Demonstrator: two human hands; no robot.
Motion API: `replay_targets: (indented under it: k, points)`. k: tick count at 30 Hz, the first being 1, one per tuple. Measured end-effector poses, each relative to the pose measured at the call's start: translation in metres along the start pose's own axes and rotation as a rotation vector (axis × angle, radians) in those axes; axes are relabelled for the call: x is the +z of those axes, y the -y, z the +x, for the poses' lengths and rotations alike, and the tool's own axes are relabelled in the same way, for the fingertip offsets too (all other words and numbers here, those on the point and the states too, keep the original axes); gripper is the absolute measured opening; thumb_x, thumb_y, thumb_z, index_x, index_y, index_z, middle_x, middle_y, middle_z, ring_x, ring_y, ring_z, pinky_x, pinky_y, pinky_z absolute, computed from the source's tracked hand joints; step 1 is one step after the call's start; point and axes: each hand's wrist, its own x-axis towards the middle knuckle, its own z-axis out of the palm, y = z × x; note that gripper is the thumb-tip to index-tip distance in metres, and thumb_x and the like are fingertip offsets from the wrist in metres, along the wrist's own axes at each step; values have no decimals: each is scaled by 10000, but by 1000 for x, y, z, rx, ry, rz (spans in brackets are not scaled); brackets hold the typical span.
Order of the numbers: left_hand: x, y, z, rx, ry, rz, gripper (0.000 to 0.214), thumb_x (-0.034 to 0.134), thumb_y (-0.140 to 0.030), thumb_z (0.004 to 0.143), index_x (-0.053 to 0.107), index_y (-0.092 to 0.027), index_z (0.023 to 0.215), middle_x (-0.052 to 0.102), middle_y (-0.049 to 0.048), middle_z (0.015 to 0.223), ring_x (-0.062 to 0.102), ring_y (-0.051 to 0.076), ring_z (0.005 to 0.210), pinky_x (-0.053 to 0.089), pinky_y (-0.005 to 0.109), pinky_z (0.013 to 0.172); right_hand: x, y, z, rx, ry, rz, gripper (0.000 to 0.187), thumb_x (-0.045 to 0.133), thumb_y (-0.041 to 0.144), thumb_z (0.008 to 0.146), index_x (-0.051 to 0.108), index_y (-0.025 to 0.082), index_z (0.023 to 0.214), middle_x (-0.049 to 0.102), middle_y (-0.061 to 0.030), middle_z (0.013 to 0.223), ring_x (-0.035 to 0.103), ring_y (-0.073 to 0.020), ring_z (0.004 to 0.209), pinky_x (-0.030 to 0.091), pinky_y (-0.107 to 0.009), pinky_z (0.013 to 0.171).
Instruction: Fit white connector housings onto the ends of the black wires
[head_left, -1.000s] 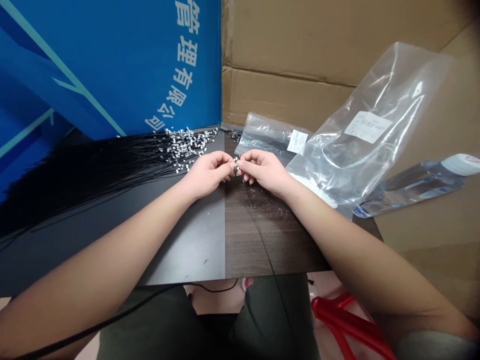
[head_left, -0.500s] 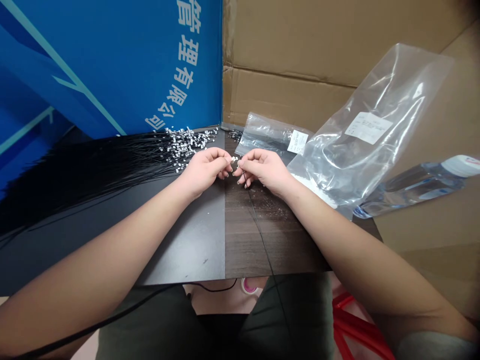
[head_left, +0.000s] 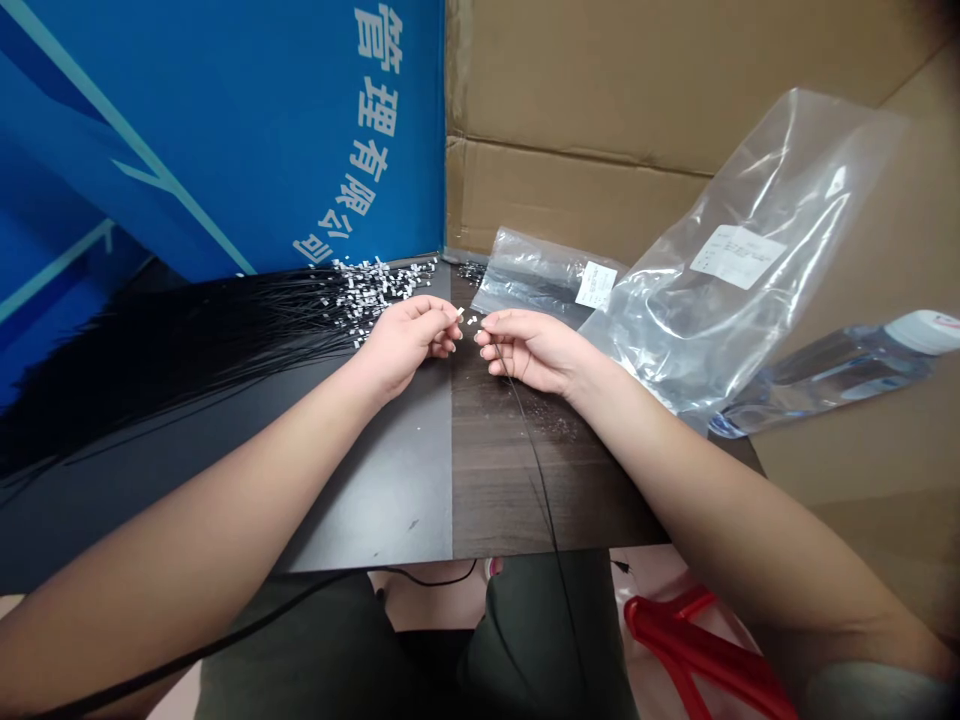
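Note:
My left hand [head_left: 405, 342] is closed in a pinch, with a small white connector [head_left: 460, 314] at its fingertips. Just across a narrow gap, my right hand [head_left: 538, 352] pinches a thin black wire [head_left: 532, 437] near its upper end. From there the wire hangs over the table edge and down to my lap. A few more white connectors [head_left: 472, 321] lie between and behind the hands; whether any of them touches the right fingertips is hard to make out. Beyond my left hand spreads a bundle of black wires [head_left: 187, 325] with white connectors [head_left: 375, 285] on the ends.
A flat plastic bag [head_left: 529, 275] with a label lies behind my hands. To its right a larger clear bag [head_left: 780, 210] leans on the cardboard [head_left: 570, 80], beside a water bottle [head_left: 832, 378]. A blue printed panel [head_left: 247, 120] stands at the back left. Below right is a red stool [head_left: 697, 640].
The gap between my hands has widened slightly, and the right fingers are a little more spread. The hanging wire has shifted right. My right leg has moved left, showing more of the red stool.

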Motion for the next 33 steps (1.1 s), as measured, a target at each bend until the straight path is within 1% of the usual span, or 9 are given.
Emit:
replay_targets:
  k: [3, 6, 9, 12, 15, 20, 26, 29, 33]
  points:
    - [0, 1, 1, -5, -3, -11, 88, 756, -237, 779, 700, -176, 808, 687, 12, 747, 600, 108, 636, 479, 260, 631, 2, 2, 0, 64, -15, 63, 132, 652, 78, 994, 662, 140, 877, 728, -9, 773, 687, -87, 607, 610, -205, 586]
    - [0, 1, 0, -10, -5, -12, 80, 753, -235, 780, 700, -178, 800, 683, 9, 743, 597, 105, 634, 484, 258, 633, 5, 4, -1, 76, -12, 97, 173, 631, 67, 1024, 677, 128, 869, 719, -6, 755, 678, -78, 598, 618, -195, 598]
    - [1, 1, 0, -10, -4, -21, 80, 757, -232, 779, 702, -179, 803, 681, 7, 744, 598, 104, 638, 492, 257, 644, 7, 3, -2, 83, 0, 112, 207, 595, 32, 1044, 681, 120, 877, 724, -14, 749, 700, -87, 618, 645, -201, 619]
    - [0, 2, 0, -8, -2, -23, 78, 756, -232, 777, 706, -179, 805, 689, 13, 758, 602, 107, 651, 501, 258, 651, 7, 2, -2, 89, 9, 113, 174, 610, -1, 1035, 692, 115, 934, 751, -35, 785, 748, -106, 677, 680, -207, 696]
    - [0, 3, 0, 0, 6, -24, 71, 750, -222, 768, 715, -174, 806, 688, 16, 755, 601, 107, 656, 509, 254, 656, 7, 2, -4, 124, 19, 98, 156, 613, -27, 1028, 719, 83, 993, 779, -70, 824, 780, -119, 704, 697, -209, 758]
    - [0, 2, 0, 2, 1, -35, 76, 759, -212, 770, 711, -166, 807, 684, 9, 746, 602, 100, 646, 506, 246, 650, 9, 4, -8, 217, 74, 36, 218, 548, -47, 1047, 740, 46, 1005, 799, -100, 824, 809, -138, 705, 702, -210, 737]
    - [-1, 0, 1, -5, -24, -37, 123, 785, -244, 782, 686, -172, 797, 681, 9, 759, 596, 98, 640, 499, 248, 642, 6, 3, -7, 239, 105, 33, 148, 650, 3, 1023, 731, 75, 922, 802, -99, 823, 829, -172, 743, 719, -265, 757]
    - [-1, 0, 1, -6, -21, -38, 135, 785, -256, 795, 677, -176, 800, 685, 14, 768, 605, 103, 645, 494, 251, 637, 5, 4, -7, 235, 119, 34, 144, 657, 21, 1019, 728, 84, 911, 803, -96, 825, 831, -184, 750, 723, -288, 763]
    - [-1, 0, 1, -9, -18, -38, 126, 783, -251, 802, 682, -175, 802, 684, 13, 759, 603, 102, 635, 490, 252, 634, 7, 5, -9, 232, 150, 29, 117, 682, 54, 1008, 728, 101, 912, 800, -82, 826, 831, -189, 759, 721, -288, 757]
